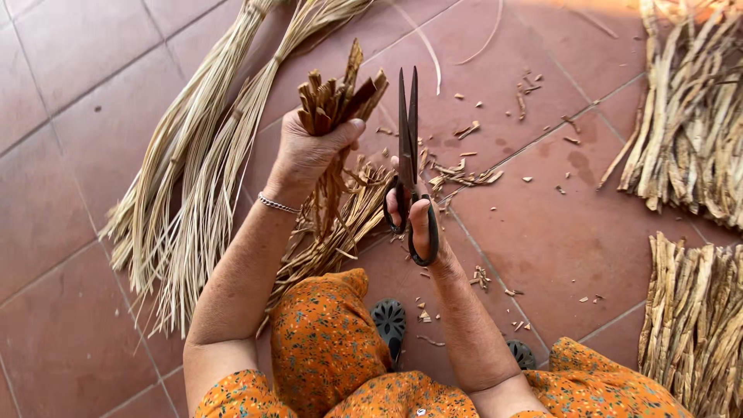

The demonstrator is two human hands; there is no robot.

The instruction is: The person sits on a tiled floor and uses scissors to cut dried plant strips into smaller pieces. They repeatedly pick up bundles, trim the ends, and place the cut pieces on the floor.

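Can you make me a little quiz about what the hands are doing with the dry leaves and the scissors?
1. Which hand holds the scissors: left or right?
2. True or false: the scissors' blades point up, away from the person, and are shut.
3. What does the left hand grip?
A. a bundle of brown dried strips
B. a broom
C. a red cup

Key: 1. right. 2. true. 3. A.

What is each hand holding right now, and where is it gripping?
The left hand grips a bundle of brown dried strips just below its cut top. The right hand holds scissors by the handle loops.
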